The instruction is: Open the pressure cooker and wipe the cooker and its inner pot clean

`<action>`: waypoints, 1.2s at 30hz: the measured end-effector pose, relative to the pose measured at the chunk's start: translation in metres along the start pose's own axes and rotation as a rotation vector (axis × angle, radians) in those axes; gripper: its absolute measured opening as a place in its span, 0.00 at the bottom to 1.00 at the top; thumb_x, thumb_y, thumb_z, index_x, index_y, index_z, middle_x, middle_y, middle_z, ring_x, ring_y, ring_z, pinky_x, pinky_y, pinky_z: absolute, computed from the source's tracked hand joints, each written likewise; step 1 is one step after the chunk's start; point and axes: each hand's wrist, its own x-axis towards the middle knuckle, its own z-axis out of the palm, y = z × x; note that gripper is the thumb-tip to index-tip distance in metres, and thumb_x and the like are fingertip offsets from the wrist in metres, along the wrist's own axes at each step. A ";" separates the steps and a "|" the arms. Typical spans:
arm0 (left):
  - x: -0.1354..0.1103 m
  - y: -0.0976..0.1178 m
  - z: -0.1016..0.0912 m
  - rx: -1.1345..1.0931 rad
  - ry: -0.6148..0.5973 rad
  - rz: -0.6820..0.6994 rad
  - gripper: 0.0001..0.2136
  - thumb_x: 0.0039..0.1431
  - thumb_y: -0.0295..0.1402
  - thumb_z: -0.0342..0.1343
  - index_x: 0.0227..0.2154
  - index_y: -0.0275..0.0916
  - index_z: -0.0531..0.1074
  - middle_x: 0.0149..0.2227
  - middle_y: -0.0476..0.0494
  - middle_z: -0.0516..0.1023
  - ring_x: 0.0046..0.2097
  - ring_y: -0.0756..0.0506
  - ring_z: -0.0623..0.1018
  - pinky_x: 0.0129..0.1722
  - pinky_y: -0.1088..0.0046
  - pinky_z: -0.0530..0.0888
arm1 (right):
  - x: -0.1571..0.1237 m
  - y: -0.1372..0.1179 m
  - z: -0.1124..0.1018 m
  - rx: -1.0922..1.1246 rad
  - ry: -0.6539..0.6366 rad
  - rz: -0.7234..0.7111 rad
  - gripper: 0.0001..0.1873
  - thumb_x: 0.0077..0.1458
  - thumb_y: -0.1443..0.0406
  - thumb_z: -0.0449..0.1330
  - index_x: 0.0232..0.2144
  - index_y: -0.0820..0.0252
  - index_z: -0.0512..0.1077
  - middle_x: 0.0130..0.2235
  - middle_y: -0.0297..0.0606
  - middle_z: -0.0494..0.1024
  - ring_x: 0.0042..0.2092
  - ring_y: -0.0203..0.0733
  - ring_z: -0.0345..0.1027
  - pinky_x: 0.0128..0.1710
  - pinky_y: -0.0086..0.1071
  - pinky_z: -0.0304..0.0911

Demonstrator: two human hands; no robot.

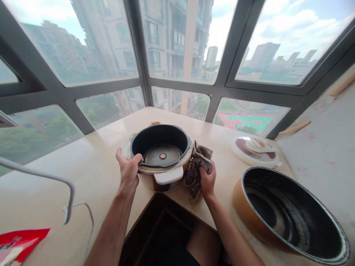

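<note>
Left grip [128, 170] curls, thumb hooked inward; right grip [207, 180] clenches tight.

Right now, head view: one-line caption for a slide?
Left hand grips the cooker rim while right hand presses a cloth to its side; pot and lid sit aside.

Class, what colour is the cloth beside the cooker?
The cloth is dark brown with pale edges, against the cooker; head view.

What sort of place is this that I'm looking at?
Likely a high-rise flat's bay-window counter, used as kitchen space: angled windows look down on towers and a sports court, and a cooker base, its inner pot and lid sit on it.
</note>
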 end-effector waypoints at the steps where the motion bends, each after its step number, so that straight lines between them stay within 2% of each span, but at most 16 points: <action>1: 0.006 0.000 -0.001 0.012 -0.034 0.004 0.50 0.34 0.24 0.61 0.66 0.39 0.52 0.37 0.49 0.70 0.33 0.50 0.69 0.28 0.76 0.67 | -0.005 -0.003 0.000 0.010 0.016 -0.017 0.23 0.47 0.60 0.63 0.47 0.56 0.72 0.43 0.36 0.78 0.45 0.46 0.70 0.51 0.42 0.65; 6: 0.040 0.000 -0.001 0.078 -0.157 -0.029 0.52 0.30 0.25 0.61 0.66 0.35 0.52 0.34 0.50 0.68 0.31 0.51 0.67 0.26 0.77 0.63 | -0.015 -0.025 0.006 0.036 0.052 -0.198 0.22 0.48 0.62 0.65 0.48 0.54 0.72 0.44 0.37 0.79 0.45 0.46 0.73 0.49 0.42 0.68; 10: 0.064 0.002 0.001 0.072 -0.234 -0.037 0.51 0.29 0.25 0.60 0.65 0.34 0.55 0.35 0.50 0.68 0.29 0.52 0.67 0.23 0.78 0.61 | -0.009 -0.042 0.019 0.014 0.000 -0.346 0.25 0.50 0.64 0.64 0.52 0.53 0.71 0.50 0.40 0.78 0.52 0.49 0.71 0.56 0.46 0.65; 14: 0.083 0.005 0.003 0.103 -0.331 -0.052 0.49 0.30 0.25 0.59 0.64 0.35 0.57 0.34 0.50 0.68 0.27 0.52 0.67 0.21 0.78 0.60 | 0.010 -0.059 0.034 -0.022 0.027 -0.345 0.24 0.50 0.65 0.62 0.52 0.55 0.73 0.50 0.41 0.77 0.53 0.49 0.71 0.58 0.47 0.63; 18: 0.096 0.008 0.003 0.124 -0.404 -0.074 0.50 0.30 0.25 0.60 0.65 0.35 0.56 0.33 0.50 0.68 0.26 0.51 0.69 0.19 0.78 0.61 | 0.042 -0.066 0.042 -0.077 -0.015 -0.307 0.25 0.48 0.64 0.61 0.51 0.57 0.74 0.49 0.42 0.78 0.51 0.49 0.71 0.57 0.46 0.63; 22: 0.106 0.006 0.003 0.106 -0.437 -0.091 0.48 0.30 0.25 0.60 0.63 0.37 0.58 0.32 0.51 0.68 0.26 0.50 0.70 0.20 0.78 0.63 | 0.085 -0.042 0.045 -0.122 -0.047 -0.275 0.21 0.47 0.61 0.60 0.46 0.57 0.75 0.45 0.39 0.79 0.47 0.47 0.70 0.55 0.43 0.62; 27: 0.115 0.003 0.004 0.090 -0.502 -0.093 0.47 0.31 0.25 0.61 0.62 0.38 0.59 0.33 0.50 0.69 0.25 0.51 0.69 0.22 0.76 0.66 | 0.125 0.007 0.049 -0.174 -0.226 -0.068 0.12 0.44 0.58 0.59 0.32 0.57 0.74 0.31 0.31 0.76 0.37 0.43 0.65 0.46 0.38 0.62; 31: 0.125 0.005 0.006 0.105 -0.507 -0.100 0.46 0.31 0.26 0.60 0.61 0.38 0.60 0.34 0.50 0.69 0.26 0.50 0.70 0.22 0.76 0.65 | 0.120 0.034 0.045 -0.174 -0.297 0.036 0.11 0.41 0.57 0.59 0.26 0.57 0.73 0.27 0.30 0.75 0.34 0.43 0.65 0.42 0.37 0.62; 36: 0.134 0.007 0.009 0.116 -0.521 -0.117 0.45 0.29 0.27 0.59 0.60 0.38 0.61 0.33 0.50 0.69 0.25 0.49 0.69 0.21 0.75 0.62 | 0.088 0.044 0.029 -0.160 -0.338 0.132 0.11 0.39 0.57 0.60 0.24 0.58 0.74 0.26 0.31 0.76 0.33 0.44 0.66 0.40 0.37 0.63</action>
